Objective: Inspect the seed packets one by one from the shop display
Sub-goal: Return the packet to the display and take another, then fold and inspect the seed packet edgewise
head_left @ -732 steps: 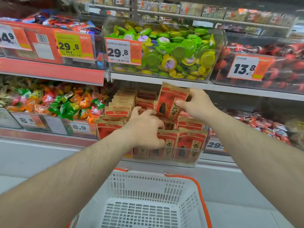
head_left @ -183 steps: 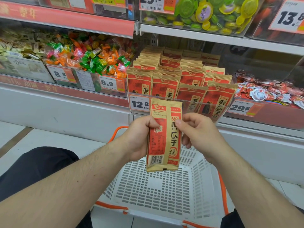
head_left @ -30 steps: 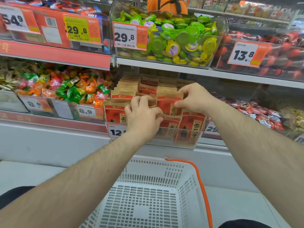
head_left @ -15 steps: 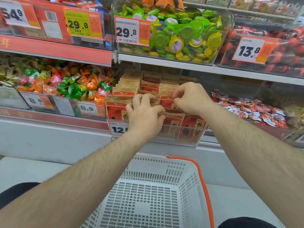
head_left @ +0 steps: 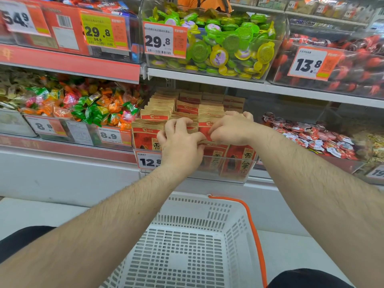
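Red-and-tan seed packets point(head_left: 239, 161) stand in rows in a clear bin point(head_left: 247, 175) at the shelf's front edge. Both hands, left point(head_left: 181, 147) and right point(head_left: 230, 129), curl over the front rows, fingers pinching packet tops. A white basket point(head_left: 187, 246) sits below.

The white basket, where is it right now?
The white basket sits low in the head view, between both forearms, on the floor below the seed packets.

I read 54.9 on the top shelf's left tag point(head_left: 17, 17), 29.8 on its yellow tag point(head_left: 97, 32) and jelly-bin tag point(head_left: 159, 41), 13.8 at right point(head_left: 309, 64), 8.9 on the candy bin point(head_left: 110, 135), 香瓜子 on my seed packets point(head_left: 242, 161).
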